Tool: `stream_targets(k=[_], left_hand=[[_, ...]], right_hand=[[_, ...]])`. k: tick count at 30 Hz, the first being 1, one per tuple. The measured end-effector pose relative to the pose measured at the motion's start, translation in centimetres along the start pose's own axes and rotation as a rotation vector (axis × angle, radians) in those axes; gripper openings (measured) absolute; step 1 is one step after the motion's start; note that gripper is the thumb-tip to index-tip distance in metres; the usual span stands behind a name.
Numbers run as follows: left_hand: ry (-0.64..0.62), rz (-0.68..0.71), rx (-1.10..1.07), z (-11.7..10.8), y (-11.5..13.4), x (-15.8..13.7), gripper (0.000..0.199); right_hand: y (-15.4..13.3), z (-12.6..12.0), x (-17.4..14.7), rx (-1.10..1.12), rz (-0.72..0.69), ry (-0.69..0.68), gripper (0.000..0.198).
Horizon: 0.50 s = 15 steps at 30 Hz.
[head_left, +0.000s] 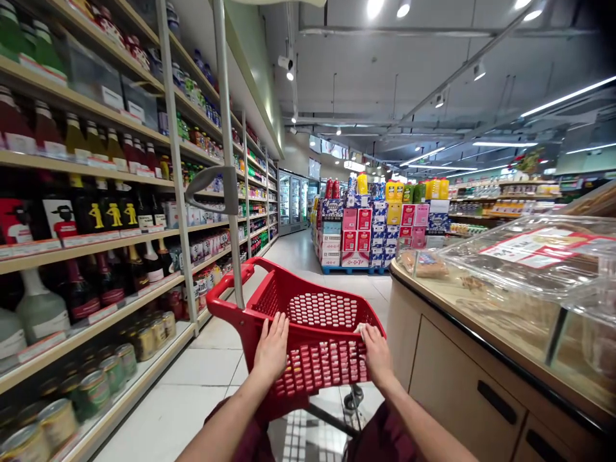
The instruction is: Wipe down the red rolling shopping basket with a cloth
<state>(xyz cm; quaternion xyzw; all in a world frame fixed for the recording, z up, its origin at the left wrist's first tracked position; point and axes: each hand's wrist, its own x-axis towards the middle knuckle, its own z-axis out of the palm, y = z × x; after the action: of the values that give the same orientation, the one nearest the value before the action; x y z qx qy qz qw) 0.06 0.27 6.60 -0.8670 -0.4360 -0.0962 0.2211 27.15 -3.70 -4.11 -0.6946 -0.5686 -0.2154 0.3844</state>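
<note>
In front of me stands a red plastic shopping cart (332,335), turned side-on, its perforated basket showing no goods inside. My left hand (273,345) lies on the near side wall, fingers stretched out over the rim, holding nothing. Farther right, my right hand (378,354) is closed at the rim near the basket's corner. A small piece of white cloth or tissue (360,328) pokes out from under its fingers; most of it is hidden. The red handle (226,296) is at the left, beside an upright metal pole (226,115) with a grey loop-shaped grip (228,190).
Shelves of bottles (101,215) and cans (96,388) line the left. A wooden counter (462,366) with clear plastic covers (505,256) stands close on the right. Ahead, stacked drink cartons (356,240) sit on a blue pallet (353,270). Glass-door fridges (291,196) are farther back.
</note>
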Motion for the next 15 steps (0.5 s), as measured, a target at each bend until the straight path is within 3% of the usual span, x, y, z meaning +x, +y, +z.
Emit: stream_targets(k=[2,6,8,12,13,15], left_hand=[[-0.021,0.005,-0.011,-0.2,0.4,0.0,0.067],[-0.021,0.0,0.001,-0.1,0.7,0.1,0.067],[-0.015,-0.012,0.011,0.1,0.8,0.1,0.066],[-0.015,0.014,0.01,0.5,1.5,0.4,0.066],[-0.019,0.026,0.007,0.6,1.7,0.5,0.065],[-0.017,0.041,0.004,0.7,2.0,0.6,0.063]], right_hand=[[-0.6,-0.1,-0.1,0.011,0.0,-0.003,0.057],[-2.0,-0.2,-0.3,0.102,-0.255,-0.078,0.06],[-0.6,-0.6,-0.4,0.075,-0.21,-0.089,0.059],[2.4,-1.1,-0.3,-0.039,0.085,-0.032,0.052],[2.4,-1.0,-0.2,-0.037,0.082,-0.03,0.053],[1.9,-0.7,-0.1,0.02,-0.064,-0.065,0.055]])
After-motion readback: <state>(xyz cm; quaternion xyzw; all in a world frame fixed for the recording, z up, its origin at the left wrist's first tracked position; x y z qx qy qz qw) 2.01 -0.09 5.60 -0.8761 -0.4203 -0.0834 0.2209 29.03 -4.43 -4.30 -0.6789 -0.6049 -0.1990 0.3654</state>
